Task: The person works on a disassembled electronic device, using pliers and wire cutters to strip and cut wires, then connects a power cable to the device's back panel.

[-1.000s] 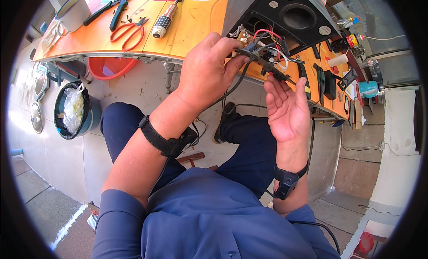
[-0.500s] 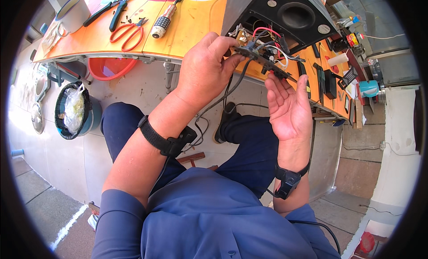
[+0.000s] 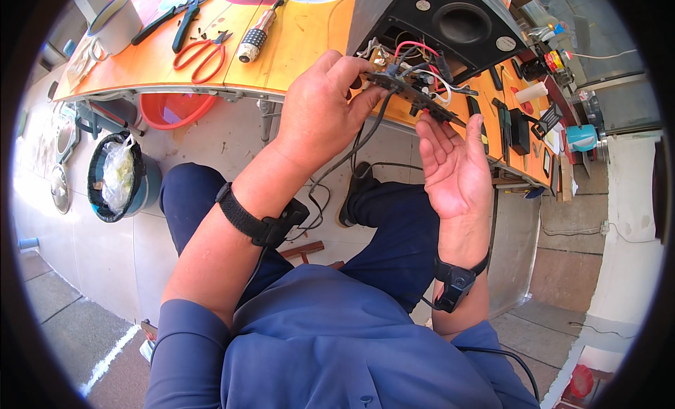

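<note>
My left hand [image 3: 327, 106] pinches the left end of a black amplifier panel [image 3: 416, 98] between thumb and fingers. The panel is tilted, with its circuit board and parts facing the speaker. Red, white and black wires [image 3: 441, 78] run from it toward the opening of a dark speaker box [image 3: 460, 29] lying on the table. Below the panel's right end, my right hand [image 3: 457, 163] is open, palm up, its fingertips at or just under the panel's edge. A black cable [image 3: 365, 136] hangs from the panel down to the floor.
On the wooden table [image 3: 302, 36] lie red-handled scissors [image 3: 204, 57], dark-handled pliers [image 3: 184, 26], a screwdriver [image 3: 257, 35] and several screws. A white mug [image 3: 116, 26] stands at the far left. Beneath are a red basin [image 3: 176, 110] and a lined bin [image 3: 119, 177].
Almost nothing differs. The panel's right end and the wires have shifted very slightly; both hands keep nearly the same places.
</note>
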Demonstrator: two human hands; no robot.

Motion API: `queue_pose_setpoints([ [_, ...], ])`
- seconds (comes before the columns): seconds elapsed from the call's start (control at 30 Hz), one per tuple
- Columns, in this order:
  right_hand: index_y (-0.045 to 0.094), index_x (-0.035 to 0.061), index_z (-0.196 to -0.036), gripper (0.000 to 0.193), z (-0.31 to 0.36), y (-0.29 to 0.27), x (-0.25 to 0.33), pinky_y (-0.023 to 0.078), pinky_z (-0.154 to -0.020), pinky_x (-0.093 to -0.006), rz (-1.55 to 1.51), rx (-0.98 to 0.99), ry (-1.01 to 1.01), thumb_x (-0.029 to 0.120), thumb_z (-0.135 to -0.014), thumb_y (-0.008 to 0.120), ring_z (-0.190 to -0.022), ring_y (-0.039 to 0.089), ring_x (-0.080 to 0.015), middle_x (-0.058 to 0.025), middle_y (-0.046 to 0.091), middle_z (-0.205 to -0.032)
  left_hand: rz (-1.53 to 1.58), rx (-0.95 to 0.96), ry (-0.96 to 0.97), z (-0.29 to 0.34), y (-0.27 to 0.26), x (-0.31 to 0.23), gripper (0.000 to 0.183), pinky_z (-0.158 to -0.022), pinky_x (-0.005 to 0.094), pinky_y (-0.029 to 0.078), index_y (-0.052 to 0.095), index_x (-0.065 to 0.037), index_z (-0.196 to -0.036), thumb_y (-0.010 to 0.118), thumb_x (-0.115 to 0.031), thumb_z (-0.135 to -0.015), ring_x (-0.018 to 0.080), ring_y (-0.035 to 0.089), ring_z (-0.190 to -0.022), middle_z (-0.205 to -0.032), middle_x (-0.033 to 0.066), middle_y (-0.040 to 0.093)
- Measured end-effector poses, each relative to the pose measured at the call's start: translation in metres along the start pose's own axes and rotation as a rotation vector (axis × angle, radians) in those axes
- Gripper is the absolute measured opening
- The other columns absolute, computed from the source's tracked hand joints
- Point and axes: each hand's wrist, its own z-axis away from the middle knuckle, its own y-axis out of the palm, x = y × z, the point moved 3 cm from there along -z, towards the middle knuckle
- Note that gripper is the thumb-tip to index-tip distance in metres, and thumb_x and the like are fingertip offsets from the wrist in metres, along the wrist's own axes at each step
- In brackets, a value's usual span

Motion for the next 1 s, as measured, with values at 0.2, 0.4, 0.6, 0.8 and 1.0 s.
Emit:
queue_pose_setpoints([
  [0.2, 0.058, -0.0076, -0.14, 0.071, -0.001, 0.0, 0.0, 0.068, -0.09, -0.0334, -0.009, 0.013, 0.001, 0.057, -0.111, 0.057, -0.115, 0.078, -0.0284, -0.0234, 0.074, -0.129, -0.004, 0.0, -0.007, -0.002, -0.001, -0.001, 0.027, -0.066, 0.0405, 0.058, 0.073, -0.007, -0.107, 0.089, -0.019, -0.089, 0.0293, 0.071, -0.074, -0.092, 0.0113, 0.069],
  [0.4, 0.061, -0.0081, -0.134, 0.072, 0.0, 0.001, 0.003, 0.07, -0.09, -0.0358, 0.019, 0.036, -0.003, 0.059, -0.109, 0.059, -0.116, 0.078, -0.0295, -0.0236, 0.075, -0.13, 0.076, 0.029, -0.094, -0.004, 0.0, 0.002, 0.026, -0.065, 0.0373, 0.057, 0.074, -0.005, -0.107, 0.089, -0.018, -0.089, 0.0246, 0.07, -0.072, -0.091, 0.0088, 0.068],
  [0.6, 0.067, -0.0004, -0.127, 0.066, 0.006, -0.002, 0.014, 0.067, -0.08, -0.0328, 0.357, 0.036, -0.185, 0.062, -0.11, 0.056, -0.106, 0.08, -0.0289, -0.0205, 0.077, -0.122, 0.242, 0.097, -0.245, -0.009, -0.004, 0.005, 0.024, -0.064, 0.0322, 0.051, 0.074, -0.002, -0.105, 0.088, -0.017, -0.093, 0.0161, 0.06, -0.068, -0.079, 0.0045, 0.064],
  [0.8, 0.066, 0.002, -0.122, 0.048, -0.004, -0.011, 0.016, 0.06, -0.073, -0.0277, 0.654, -0.076, -0.542, 0.049, -0.111, 0.065, -0.098, 0.079, -0.0219, -0.0112, 0.074, -0.113, 0.226, 0.11, -0.264, -0.016, -0.008, 0.002, 0.022, -0.065, 0.0322, 0.049, 0.073, -0.001, -0.102, 0.087, -0.017, -0.095, 0.0143, 0.055, -0.068, -0.076, 0.0026, 0.061],
  [1.0, 0.067, 0.0005, -0.123, 0.035, -0.014, -0.013, 0.018, 0.061, -0.074, -0.0267, 0.654, -0.025, -0.678, 0.034, -0.113, 0.065, -0.1, 0.077, -0.0161, -0.0058, 0.074, -0.111, 0.21, 0.111, -0.25, -0.016, -0.01, -0.001, 0.025, -0.062, 0.0284, 0.041, 0.067, -0.001, -0.095, 0.086, -0.018, -0.098, 0.0089, 0.046, -0.069, -0.073, -0.0031, 0.054],
])
